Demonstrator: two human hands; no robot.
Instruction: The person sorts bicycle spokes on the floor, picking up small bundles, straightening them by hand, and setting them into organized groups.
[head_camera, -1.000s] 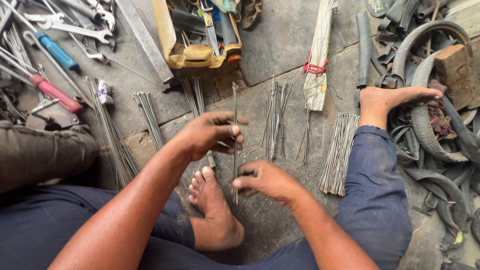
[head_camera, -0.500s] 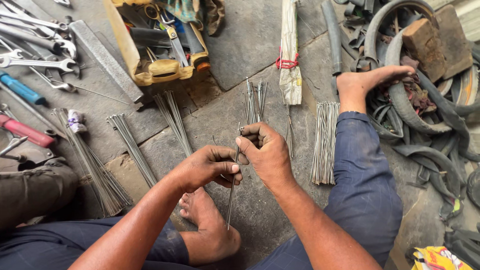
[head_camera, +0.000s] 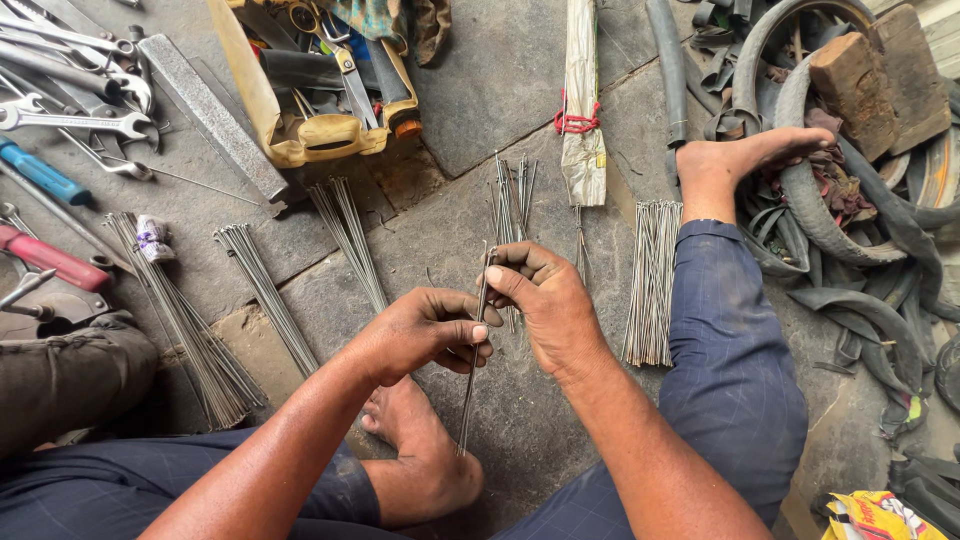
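A thin metal spoke (head_camera: 472, 370) is pinched between both hands above the bare foot (head_camera: 425, 460): left hand (head_camera: 425, 330) clamped mid-shaft, right hand (head_camera: 545, 300) closed on the upper end, likely for steadiness; spoke bundle (head_camera: 650, 280) lies right of the foot
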